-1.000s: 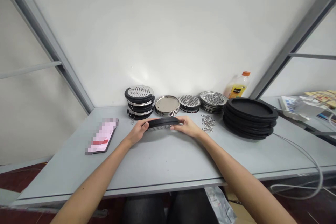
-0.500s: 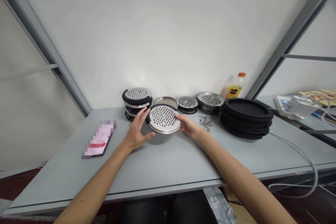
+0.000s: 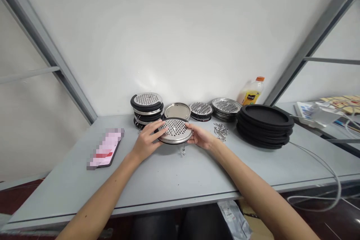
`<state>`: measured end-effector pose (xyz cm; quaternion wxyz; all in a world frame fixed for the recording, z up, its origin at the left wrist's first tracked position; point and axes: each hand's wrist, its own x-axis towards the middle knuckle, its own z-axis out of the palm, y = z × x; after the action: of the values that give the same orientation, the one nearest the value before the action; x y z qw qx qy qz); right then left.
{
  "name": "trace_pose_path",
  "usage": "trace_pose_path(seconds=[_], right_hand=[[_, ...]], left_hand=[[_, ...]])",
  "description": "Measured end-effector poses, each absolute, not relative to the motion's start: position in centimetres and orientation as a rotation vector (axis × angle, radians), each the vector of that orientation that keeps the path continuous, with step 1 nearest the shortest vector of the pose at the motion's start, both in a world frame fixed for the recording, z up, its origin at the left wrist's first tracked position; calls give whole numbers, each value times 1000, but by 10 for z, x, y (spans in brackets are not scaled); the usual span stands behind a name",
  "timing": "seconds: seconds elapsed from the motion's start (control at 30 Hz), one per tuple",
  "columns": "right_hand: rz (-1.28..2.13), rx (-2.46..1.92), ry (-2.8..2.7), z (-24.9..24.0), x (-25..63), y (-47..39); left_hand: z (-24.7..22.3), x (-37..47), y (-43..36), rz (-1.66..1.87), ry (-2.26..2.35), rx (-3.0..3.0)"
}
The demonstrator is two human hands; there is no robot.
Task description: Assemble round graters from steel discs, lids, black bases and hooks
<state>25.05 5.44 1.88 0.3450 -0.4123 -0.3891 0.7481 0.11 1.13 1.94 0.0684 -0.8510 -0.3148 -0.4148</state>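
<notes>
A round metal disc with rows of holes (image 3: 174, 130) is held above the table, with a dark rim at its back and a small metal clasp (image 3: 183, 150) hanging beneath. My left hand (image 3: 146, 138) grips its left edge, fingers over the top. At the right edge, my right hand (image 3: 200, 135) pinches it with the thumb on top; its other fingers are partly hidden below. Behind and to the left stands a stack of similar discs with black rims (image 3: 147, 99). A plain metal ring-edged plate (image 3: 177, 111) lies just behind the held disc.
Grater-like discs (image 3: 201, 109), a pile of metal plates (image 3: 225, 106) and loose metal clasps (image 3: 221, 131) lie to the right. Beyond are stacked black rings (image 3: 264, 125) and a bottle (image 3: 252, 92). A phone (image 3: 106, 148) lies at left on the grey table (image 3: 180, 180).
The held disc has tilted flatter and dropped slightly. My left hand has closed over its left edge, and the clasp now shows hanging underneath.
</notes>
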Motion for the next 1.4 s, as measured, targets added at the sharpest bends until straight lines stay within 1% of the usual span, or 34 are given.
trace_pose_path(seconds=[0.1,0.17,0.23,0.33,0.37,0.43,0.6,0.77,0.9,1.1,1.2,1.3,1.4], right_hand=[[1912,-1042,-1061,20,249,55],[1824,-1060,-1147,18,251,57],[1555,-1159,-1274,16,254,60],[911,-1295,-1473,12,261,63],[755,-1280,-1531,10,263,64],[630,-1160,-1633,8,264,64],[814,-819,-1815,7,257,60],[1022,-762,-1731,9,251,59],[1093,-751,-1709,7,254,60],[1109,-737,-1705,5,255,62],[1097,-735,-1653,4,256,65],[1038,-742,-1560,2,257,69],[906,-747,-1576,1,260,71]], left_hand=[[16,2,12,-1305,-937,-2599],[14,3,11,-1395,-967,-2586],[14,4,10,-1512,-1052,-2530],[16,6,8,-1667,-1271,-2400],[17,6,8,-1704,-1345,-2366],[19,6,9,-1775,-1451,-2332],[18,6,14,-1993,-1560,-2362],[18,7,16,-2130,-1619,-2377],[21,7,16,-2194,-1652,-2356],[18,3,19,-2139,-1650,-2479],[17,0,20,-2024,-1590,-2587],[18,-2,19,-1869,-1507,-2655],[19,-4,19,-1772,-1460,-2688]])
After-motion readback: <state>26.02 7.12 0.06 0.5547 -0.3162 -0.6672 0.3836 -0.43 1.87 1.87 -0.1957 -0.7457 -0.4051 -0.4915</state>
